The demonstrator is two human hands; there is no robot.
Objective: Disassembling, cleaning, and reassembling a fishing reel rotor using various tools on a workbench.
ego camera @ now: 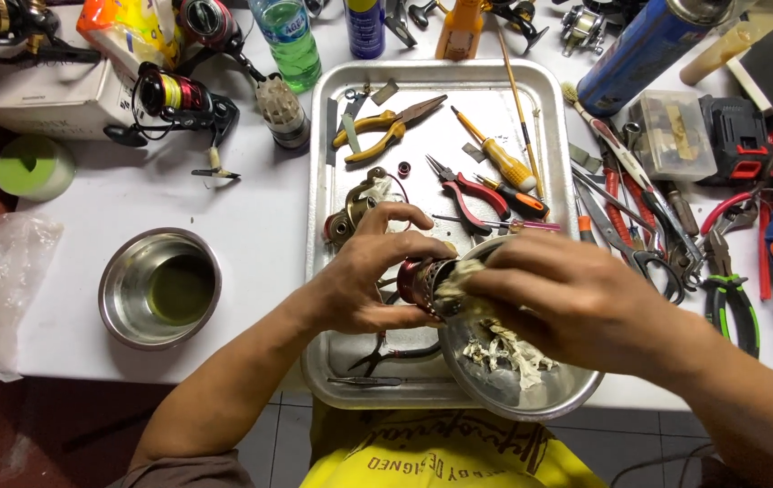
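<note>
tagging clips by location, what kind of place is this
Most likely a small fishing-reel repair bench. Spinning reels sit on the white table, pliers and screwdrivers lie in a metal tray, and the left hand holds a reel spool.

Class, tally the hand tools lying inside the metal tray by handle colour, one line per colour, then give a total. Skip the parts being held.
Inside the metal tray:
Yellow-handled pliers: 1
Yellow-handled screwdriver: 1
Red-handled pliers: 1
Orange-and-black screwdriver: 1
Black-handled pliers: 1
Total: 5

The left hand and right hand hold a red spool over a steel bowl.
</note>
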